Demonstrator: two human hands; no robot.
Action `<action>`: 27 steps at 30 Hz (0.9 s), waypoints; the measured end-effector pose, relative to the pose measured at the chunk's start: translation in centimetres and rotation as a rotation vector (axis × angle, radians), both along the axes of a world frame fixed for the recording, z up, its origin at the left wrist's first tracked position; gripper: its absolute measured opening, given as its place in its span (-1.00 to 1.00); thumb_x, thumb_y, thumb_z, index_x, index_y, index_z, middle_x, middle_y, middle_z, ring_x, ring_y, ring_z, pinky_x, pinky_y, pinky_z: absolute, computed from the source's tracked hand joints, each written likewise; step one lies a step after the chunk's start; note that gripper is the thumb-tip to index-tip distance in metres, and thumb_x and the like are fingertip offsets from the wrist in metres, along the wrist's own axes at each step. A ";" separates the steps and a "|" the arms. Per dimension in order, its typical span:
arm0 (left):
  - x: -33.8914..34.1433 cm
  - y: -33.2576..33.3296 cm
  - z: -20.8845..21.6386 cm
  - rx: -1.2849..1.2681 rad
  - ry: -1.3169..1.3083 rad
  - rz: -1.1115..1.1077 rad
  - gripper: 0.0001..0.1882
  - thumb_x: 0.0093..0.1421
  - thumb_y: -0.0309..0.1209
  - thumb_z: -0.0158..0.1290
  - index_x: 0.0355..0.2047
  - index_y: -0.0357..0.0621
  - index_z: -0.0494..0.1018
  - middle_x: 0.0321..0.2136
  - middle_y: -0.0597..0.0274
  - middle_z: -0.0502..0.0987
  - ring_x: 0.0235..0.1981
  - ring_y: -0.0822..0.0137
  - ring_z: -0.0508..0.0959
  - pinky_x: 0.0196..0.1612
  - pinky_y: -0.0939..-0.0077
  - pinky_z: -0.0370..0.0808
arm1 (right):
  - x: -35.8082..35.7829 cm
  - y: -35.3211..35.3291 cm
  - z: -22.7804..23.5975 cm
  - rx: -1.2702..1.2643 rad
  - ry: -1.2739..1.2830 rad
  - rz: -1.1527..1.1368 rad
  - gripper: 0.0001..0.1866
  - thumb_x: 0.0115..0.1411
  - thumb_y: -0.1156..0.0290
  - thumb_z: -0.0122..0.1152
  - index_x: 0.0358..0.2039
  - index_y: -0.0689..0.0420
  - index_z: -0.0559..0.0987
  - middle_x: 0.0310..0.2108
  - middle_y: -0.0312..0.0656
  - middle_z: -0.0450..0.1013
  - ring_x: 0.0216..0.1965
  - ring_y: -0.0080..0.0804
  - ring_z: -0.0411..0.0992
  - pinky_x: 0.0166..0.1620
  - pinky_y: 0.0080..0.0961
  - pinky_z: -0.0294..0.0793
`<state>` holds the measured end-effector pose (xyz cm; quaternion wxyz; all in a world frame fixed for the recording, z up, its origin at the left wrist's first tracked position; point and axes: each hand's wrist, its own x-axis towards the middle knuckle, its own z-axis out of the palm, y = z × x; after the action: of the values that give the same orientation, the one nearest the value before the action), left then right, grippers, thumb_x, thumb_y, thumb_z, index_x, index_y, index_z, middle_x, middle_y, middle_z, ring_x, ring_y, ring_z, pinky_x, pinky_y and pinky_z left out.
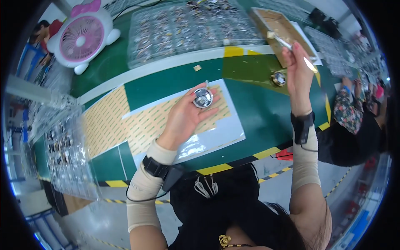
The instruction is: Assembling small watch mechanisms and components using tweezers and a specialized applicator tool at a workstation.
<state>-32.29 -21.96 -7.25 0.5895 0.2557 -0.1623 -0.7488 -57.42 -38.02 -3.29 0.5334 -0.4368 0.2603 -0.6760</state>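
My left hand is turned palm up over the sticker sheets, holding a round silver watch case between thumb and fingers. Farther out to the right, my raised right hand pinches a pair of tweezers. A small pale piece shows at the tweezers' tip, above a shallow brown tray. Beige sheets with green-striped stickers lie under and beside my left hand, partly on a glossy white sheet.
A gold-rimmed round part sits on yellow film near my right wrist. Clear compartment trays of small parts stand at the back and left. A pink-and-white fan is at the far left. Another person's patterned sleeve shows at right.
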 end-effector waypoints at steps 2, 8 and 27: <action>0.1 0.2 0.0 0.019 -0.011 0.008 -0.61 0.25 -0.41 -0.39 0.07 -0.28 0.11 0.00 -0.18 0.27 0.05 0.04 0.32 0.07 0.19 0.35 | -2.2 -2.8 -0.1 -0.052 0.144 -0.216 -0.77 0.18 0.44 0.05 -0.21 0.32 0.46 -0.31 -0.10 0.46 -0.37 -0.44 0.47 -0.26 -0.64 0.47; 0.1 -0.3 0.1 0.018 0.025 0.006 -0.65 0.23 -0.45 -0.38 0.02 -0.27 0.13 -0.01 -0.19 0.28 0.05 0.02 0.32 0.07 0.17 0.35 | -4.7 -4.9 -0.7 0.082 1.272 -0.543 -0.78 0.21 0.43 -0.02 -0.23 0.30 0.48 -0.30 -0.14 0.47 -0.32 -0.42 0.45 -0.23 -0.54 0.43; 0.1 0.2 0.6 0.023 -0.333 -0.116 -0.77 0.26 -0.48 -0.35 -0.11 -0.22 0.20 -0.22 -0.13 0.44 -0.18 0.02 0.51 -0.33 0.38 0.59 | 8.6 7.1 -3.8 -0.676 1.001 0.517 -0.59 -0.15 0.71 0.12 -0.20 0.17 0.50 -0.48 -0.11 0.44 -0.49 -0.24 0.44 -0.46 -0.48 0.44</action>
<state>-32.22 -21.75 -6.67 0.5072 0.3732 -0.2635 -0.7307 -48.81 -30.88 -7.12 0.3264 -0.8905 0.1371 -0.2857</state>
